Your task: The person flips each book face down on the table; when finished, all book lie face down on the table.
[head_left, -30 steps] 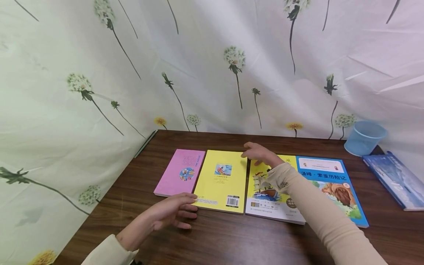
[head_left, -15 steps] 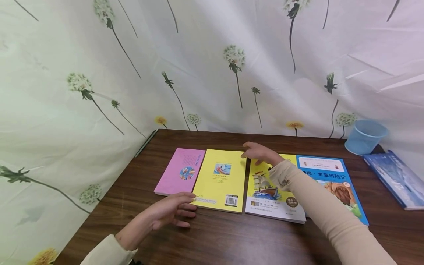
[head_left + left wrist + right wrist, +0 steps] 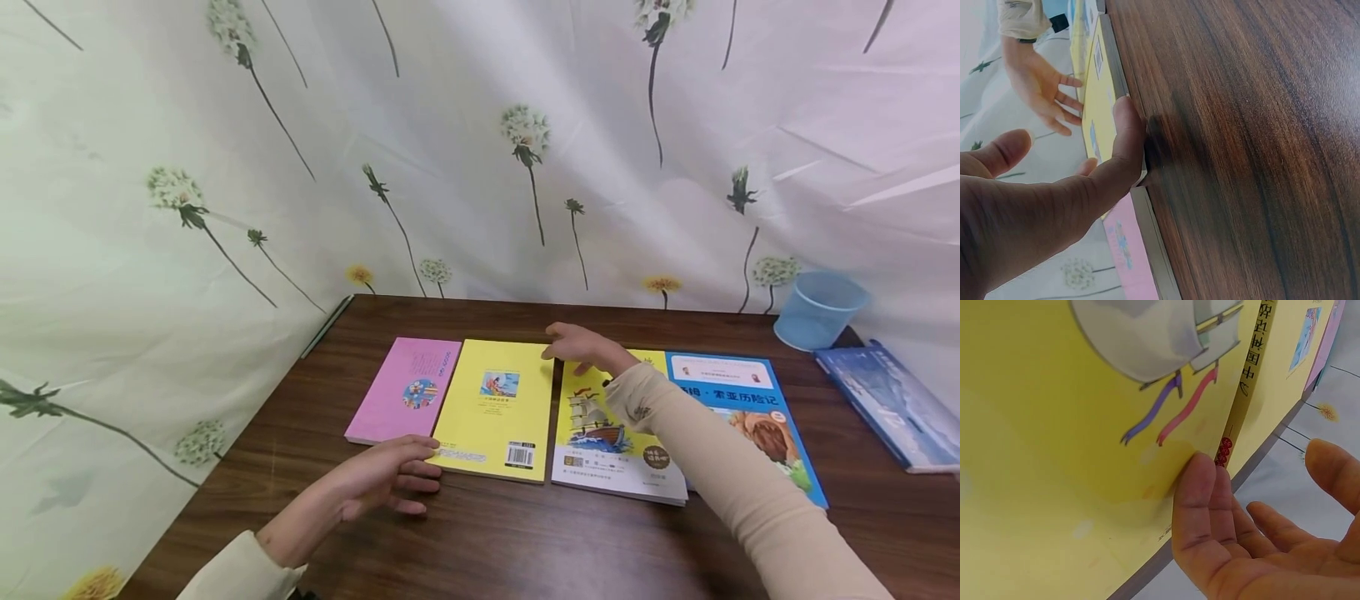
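Observation:
Face down on the table, a yellow book (image 3: 498, 417) shows a small picture and a barcode. My left hand (image 3: 390, 479) is at its lower left corner, fingers loosely spread. In the left wrist view the left hand's fingertips (image 3: 1127, 107) lie along the book's near edge. Over the upper right corner reaches my right hand (image 3: 585, 346), fingers loosely bent, grasping nothing. A pink book (image 3: 405, 392) lies against the yellow one on the left. To the right is a yellow-and-white book with a sailing ship (image 3: 600, 429), partly hidden by my right hand and sleeve.
A blue book with a cave picture (image 3: 772, 433) lies beside the ship book. Farther right are a dark blue book (image 3: 892, 404) and a light blue bin (image 3: 820, 312) at the back. Behind the brown table (image 3: 480, 533) hangs a dandelion-print sheet (image 3: 450, 167).
The whole head view shifts slightly. Both hands keep their places at the yellow book's corners, and the books lie as before.

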`<action>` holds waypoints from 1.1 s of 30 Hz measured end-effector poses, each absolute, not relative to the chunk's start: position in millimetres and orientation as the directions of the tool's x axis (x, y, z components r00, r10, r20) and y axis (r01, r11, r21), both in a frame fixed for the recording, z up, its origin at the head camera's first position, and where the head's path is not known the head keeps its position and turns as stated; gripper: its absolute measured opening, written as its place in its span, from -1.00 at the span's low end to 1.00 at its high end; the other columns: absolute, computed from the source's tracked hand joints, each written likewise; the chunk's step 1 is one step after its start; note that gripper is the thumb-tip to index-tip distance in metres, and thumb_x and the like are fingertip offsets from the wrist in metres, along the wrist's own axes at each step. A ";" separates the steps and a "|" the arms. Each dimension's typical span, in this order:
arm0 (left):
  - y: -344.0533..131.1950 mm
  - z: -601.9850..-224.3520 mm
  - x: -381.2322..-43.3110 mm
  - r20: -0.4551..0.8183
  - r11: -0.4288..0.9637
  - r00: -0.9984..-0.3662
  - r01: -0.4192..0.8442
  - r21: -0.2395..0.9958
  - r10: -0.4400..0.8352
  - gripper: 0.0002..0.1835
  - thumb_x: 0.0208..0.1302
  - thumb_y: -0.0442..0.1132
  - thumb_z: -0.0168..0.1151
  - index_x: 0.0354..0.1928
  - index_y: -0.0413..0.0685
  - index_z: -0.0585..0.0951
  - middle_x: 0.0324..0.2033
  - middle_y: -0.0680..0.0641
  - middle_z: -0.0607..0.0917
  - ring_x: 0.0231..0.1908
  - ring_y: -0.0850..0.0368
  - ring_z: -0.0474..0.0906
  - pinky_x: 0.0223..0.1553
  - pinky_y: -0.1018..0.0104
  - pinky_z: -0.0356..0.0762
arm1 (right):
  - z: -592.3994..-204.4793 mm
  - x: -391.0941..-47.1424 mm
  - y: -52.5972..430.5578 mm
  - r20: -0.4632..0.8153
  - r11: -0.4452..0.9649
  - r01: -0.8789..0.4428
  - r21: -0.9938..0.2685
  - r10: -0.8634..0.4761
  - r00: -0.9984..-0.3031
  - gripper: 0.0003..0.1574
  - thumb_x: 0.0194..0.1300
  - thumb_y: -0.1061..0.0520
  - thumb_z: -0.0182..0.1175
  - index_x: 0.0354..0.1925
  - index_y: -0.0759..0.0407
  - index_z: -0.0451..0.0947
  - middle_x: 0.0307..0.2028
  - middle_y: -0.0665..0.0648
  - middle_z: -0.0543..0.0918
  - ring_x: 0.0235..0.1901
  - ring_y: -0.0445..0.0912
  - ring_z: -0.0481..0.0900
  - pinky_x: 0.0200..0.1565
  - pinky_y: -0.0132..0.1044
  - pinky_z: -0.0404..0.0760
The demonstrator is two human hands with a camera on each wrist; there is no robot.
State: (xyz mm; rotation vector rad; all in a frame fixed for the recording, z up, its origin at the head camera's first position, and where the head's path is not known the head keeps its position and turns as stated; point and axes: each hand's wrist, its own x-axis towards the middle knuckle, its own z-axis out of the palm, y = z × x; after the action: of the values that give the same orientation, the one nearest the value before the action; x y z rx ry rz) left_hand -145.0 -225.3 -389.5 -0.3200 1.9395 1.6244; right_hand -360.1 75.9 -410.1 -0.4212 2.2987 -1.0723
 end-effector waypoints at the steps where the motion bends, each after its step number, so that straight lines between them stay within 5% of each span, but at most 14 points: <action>1: -225.3 -389.5 -144.9 -0.570 0.230 -0.801 -0.529 0.817 0.182 -0.41 0.52 -0.04 -0.02 0.39 -0.28 0.21 0.25 -0.44 0.44 0.13 -0.20 0.57 -0.04 -0.07 0.67 | -410.7 -360.4 76.1 -0.357 0.629 -0.045 -0.776 -0.496 -0.792 -0.12 0.48 0.03 0.06 0.58 0.15 -0.07 0.56 0.28 0.04 0.46 0.25 0.22 0.22 0.20 0.51; 33: -225.9 -385.3 -152.6 -0.576 0.275 -0.797 -0.522 0.808 0.179 -0.37 0.51 0.00 -0.02 0.42 -0.26 0.19 0.20 -0.41 0.52 0.09 -0.12 0.62 -0.02 -0.02 0.67 | -413.4 -360.4 78.7 -0.367 0.621 -0.023 -0.784 -0.493 -0.789 -0.11 0.46 0.01 0.09 0.57 0.13 -0.05 0.53 0.29 0.12 0.44 0.23 0.25 0.20 0.16 0.53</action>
State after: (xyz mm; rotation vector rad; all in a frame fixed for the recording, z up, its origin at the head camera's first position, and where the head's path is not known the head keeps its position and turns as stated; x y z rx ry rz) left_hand -152.6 -225.9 -385.3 -0.3069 1.9711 1.5711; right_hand -360.4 78.7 -413.4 -0.4037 2.2785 -1.0907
